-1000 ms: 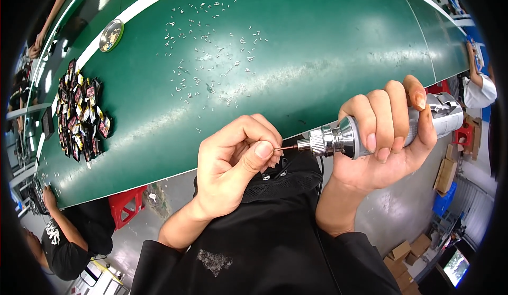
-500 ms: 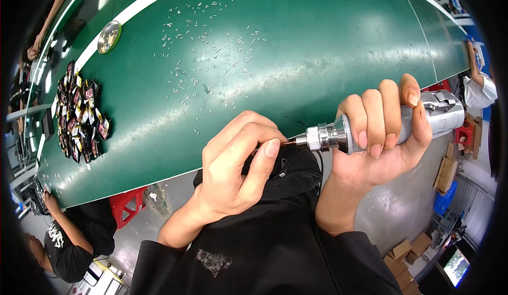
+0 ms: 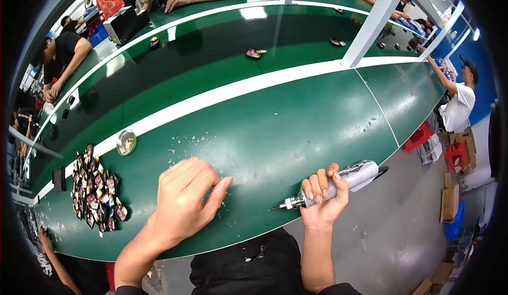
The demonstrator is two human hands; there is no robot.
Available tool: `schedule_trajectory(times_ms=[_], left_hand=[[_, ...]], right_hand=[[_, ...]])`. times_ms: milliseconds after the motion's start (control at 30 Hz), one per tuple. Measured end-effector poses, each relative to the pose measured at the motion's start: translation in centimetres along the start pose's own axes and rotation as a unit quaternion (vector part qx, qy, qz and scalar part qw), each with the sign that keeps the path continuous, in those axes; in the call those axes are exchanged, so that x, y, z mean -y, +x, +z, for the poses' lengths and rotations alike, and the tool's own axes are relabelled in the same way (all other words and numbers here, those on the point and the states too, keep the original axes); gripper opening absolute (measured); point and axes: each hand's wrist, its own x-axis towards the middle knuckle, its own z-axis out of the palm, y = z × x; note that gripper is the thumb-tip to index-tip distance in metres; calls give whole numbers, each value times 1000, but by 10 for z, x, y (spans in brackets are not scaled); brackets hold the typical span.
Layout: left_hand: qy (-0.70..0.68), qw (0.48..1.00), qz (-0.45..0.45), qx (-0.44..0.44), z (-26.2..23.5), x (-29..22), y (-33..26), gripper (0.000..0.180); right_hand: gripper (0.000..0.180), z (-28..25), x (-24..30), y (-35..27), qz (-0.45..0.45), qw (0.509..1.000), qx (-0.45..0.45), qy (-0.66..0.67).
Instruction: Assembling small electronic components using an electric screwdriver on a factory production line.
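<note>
My right hand is wrapped round a silver-grey electric screwdriver, whose thin bit points left over the near table edge. Nothing touches the bit. My left hand is over the green table, well left of the bit, with its fingers curled and the thumb alongside. Whatever those fingers hold, if anything, is hidden behind the hand. Small pale slivers lie scattered beyond and around the left hand. Farther left is a heap of small black parts with yellow and pink labels.
A round shallow dish stands beyond the heap, beside a black box. A white rail divides the table from a dark green conveyor carrying a few black parts. Grey posts rise from the rail. Other people sit around the line.
My left hand has left the screwdriver's bit and moved left over the table. My right hand, still holding the screwdriver, sits lower in view. The view has tilted up, showing the conveyor.
</note>
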Motion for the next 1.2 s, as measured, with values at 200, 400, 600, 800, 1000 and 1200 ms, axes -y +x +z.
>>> schedule_trajectory(times_ms=[200, 400, 600, 800, 1000, 1200], left_hand=[[74, 993, -81, -34, 74, 104, 114, 21], [104, 976, -191, -24, 134, 163, 196, 43], [98, 984, -151, 5, 148, 179, 210, 39], [-44, 996, -49, 54, 132, 124, 177, 37], [-166, 962, 43, 211, 96, 30, 76, 46], [-214, 944, 5, 249, 77, -3, 21, 46]], right_hand=[[8, -5, 0, 8, 37, 998, 31, 39], [8, -13, 4, 15, 63, 995, 41, 64], [8, -13, 8, 9, 67, 996, 30, 47], [9, -17, 12, 3, 80, 994, 41, 56], [11, -22, 17, -6, 96, 994, 51, 31], [10, -20, 16, -39, 113, 990, 83, -15]])
